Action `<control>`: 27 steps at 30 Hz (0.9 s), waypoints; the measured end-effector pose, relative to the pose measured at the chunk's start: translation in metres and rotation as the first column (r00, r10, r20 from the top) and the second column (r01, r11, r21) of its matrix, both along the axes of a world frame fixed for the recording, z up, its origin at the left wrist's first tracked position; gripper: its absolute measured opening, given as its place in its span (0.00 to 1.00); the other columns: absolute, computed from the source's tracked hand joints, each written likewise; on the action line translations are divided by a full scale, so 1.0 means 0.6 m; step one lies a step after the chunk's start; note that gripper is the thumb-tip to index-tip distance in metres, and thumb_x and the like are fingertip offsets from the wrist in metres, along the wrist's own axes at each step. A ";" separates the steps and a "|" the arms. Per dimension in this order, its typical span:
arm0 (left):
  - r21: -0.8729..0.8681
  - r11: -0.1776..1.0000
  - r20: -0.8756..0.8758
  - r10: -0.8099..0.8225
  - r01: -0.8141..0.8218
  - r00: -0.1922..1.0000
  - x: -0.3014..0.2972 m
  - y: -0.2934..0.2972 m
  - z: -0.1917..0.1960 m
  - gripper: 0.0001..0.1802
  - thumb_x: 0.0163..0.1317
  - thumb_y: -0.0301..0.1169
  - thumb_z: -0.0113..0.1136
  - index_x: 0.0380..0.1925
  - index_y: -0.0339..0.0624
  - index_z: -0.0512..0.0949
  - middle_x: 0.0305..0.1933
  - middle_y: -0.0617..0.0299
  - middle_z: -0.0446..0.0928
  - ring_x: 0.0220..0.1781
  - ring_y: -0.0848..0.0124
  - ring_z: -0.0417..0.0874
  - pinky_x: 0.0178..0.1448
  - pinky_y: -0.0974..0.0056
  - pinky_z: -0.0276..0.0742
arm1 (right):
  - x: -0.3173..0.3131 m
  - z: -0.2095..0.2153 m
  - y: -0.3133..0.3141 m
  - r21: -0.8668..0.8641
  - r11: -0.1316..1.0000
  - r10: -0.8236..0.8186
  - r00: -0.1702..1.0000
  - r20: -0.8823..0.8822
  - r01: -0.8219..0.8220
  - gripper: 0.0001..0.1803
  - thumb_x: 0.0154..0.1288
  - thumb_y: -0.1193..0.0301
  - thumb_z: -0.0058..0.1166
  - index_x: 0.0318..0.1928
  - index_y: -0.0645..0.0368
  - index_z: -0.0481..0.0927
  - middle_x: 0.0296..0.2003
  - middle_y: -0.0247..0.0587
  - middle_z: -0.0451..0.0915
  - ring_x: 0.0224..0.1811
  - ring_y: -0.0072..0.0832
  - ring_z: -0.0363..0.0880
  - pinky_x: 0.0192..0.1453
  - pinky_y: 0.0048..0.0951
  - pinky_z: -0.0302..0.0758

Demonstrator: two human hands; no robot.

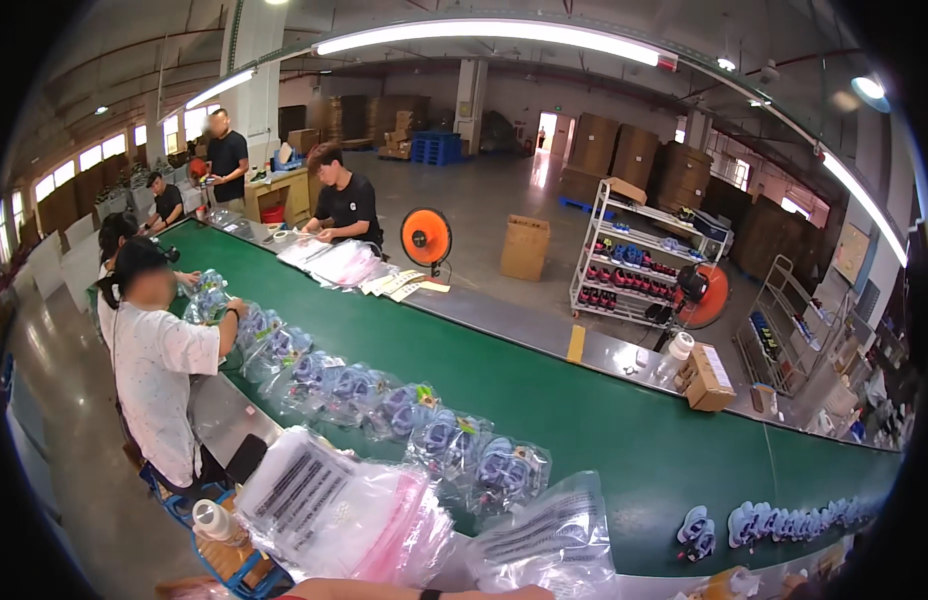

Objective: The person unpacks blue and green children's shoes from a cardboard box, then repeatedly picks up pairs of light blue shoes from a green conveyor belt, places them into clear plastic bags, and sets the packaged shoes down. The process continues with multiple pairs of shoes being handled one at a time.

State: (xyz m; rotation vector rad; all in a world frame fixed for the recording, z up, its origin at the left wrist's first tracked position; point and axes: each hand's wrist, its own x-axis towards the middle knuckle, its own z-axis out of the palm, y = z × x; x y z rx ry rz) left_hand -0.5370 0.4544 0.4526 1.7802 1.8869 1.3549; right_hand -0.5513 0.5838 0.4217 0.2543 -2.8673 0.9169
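Note:
Along the lower edge my left forearm stretches to the right, with a black band on the wrist. Only a strip of my left hand (519,592) shows, and its fingers are cut off by the picture's edge. Just beyond it lies a clear plastic bag (549,535) with dark print, its mouth spread wide. To its left is a thick stack of clear and pink-edged bags (334,510). Ahead, a row of bagged blue-lilac sandals (439,432) runs up the belt. Loose sandals (784,524) stand in a line at the right. My right hand is not in view.
The green conveyor belt (604,440) crosses the view. At the left a co-worker (164,350) handles bagged sandals; another person (346,205) stands across the belt by bags. A cardboard box (706,378), orange fans (426,238) and a shoe rack (634,262) stand beyond. A white bottle (216,520) stands lower left.

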 end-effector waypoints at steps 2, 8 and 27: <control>-0.145 0.979 0.167 0.170 -0.146 0.971 -0.034 -0.017 -0.035 0.11 0.63 0.37 0.52 0.30 0.42 0.76 0.23 0.50 0.75 0.24 0.56 0.77 0.31 0.55 0.70 | -0.020 -0.006 0.005 -0.038 0.996 -0.079 0.997 0.002 0.079 0.13 0.62 0.62 0.49 0.32 0.59 0.78 0.31 0.40 0.80 0.37 0.30 0.79 0.37 0.32 0.75; -0.176 0.844 0.350 0.534 -0.506 0.770 -0.094 -0.041 0.030 0.20 0.64 0.47 0.50 0.36 0.40 0.76 0.20 0.45 0.71 0.20 0.48 0.71 0.28 0.54 0.70 | -0.056 -0.043 0.015 -0.059 0.979 -0.195 0.980 0.032 0.197 0.12 0.61 0.63 0.49 0.31 0.58 0.79 0.30 0.42 0.80 0.35 0.33 0.79 0.36 0.33 0.76; -0.044 0.714 0.273 0.681 -0.699 0.679 -0.160 -0.008 0.014 0.13 0.63 0.33 0.55 0.22 0.37 0.73 0.15 0.61 0.64 0.21 0.79 0.61 0.22 0.65 0.59 | -0.105 -0.039 0.040 0.402 0.914 -0.131 0.973 0.192 0.044 0.11 0.57 0.63 0.49 0.30 0.53 0.82 0.25 0.46 0.81 0.27 0.42 0.81 0.31 0.45 0.76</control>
